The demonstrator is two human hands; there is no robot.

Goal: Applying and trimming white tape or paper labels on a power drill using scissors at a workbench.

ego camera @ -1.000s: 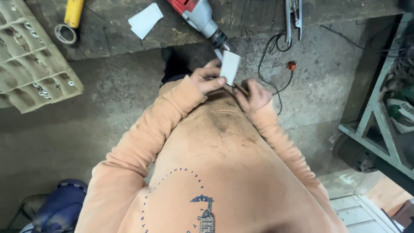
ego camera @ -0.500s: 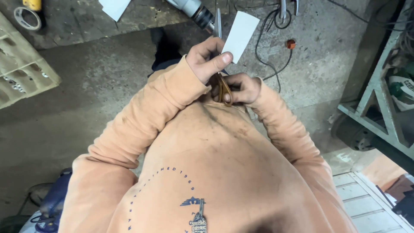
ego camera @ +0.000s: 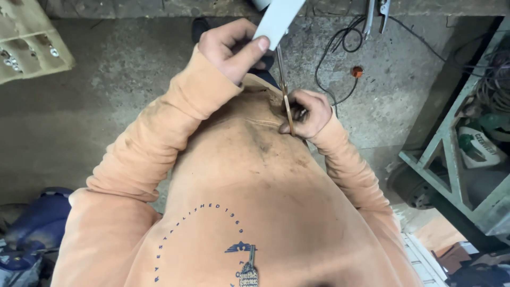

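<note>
Pointing far, my thin scissors point(ego camera: 283, 87) run near-to-far in my closed right hand point(ego camera: 308, 112); left hand point(ego camera: 234, 45) pinches flat white card point(ego camera: 279, 20).

The concrete floor point(ego camera: 106, 95) is grey, rough and stained, with darker patches toward the left. At the upper left a beige plastic sorting tray point(ego camera: 32, 50) lies on it, its open compartments holding small metal bolts or nuts. A black cable point(ego camera: 340, 50) loops across the floor near the top and ends beside a small orange piece point(ego camera: 356, 71). At the right a pale green metal frame point(ego camera: 451, 165) stands on the floor, its angled legs spread. At the lower left a blue bundle point(ego camera: 37, 228) lies against the floor. At the top a raised concrete edge point(ego camera: 451, 6) runs across.
</note>
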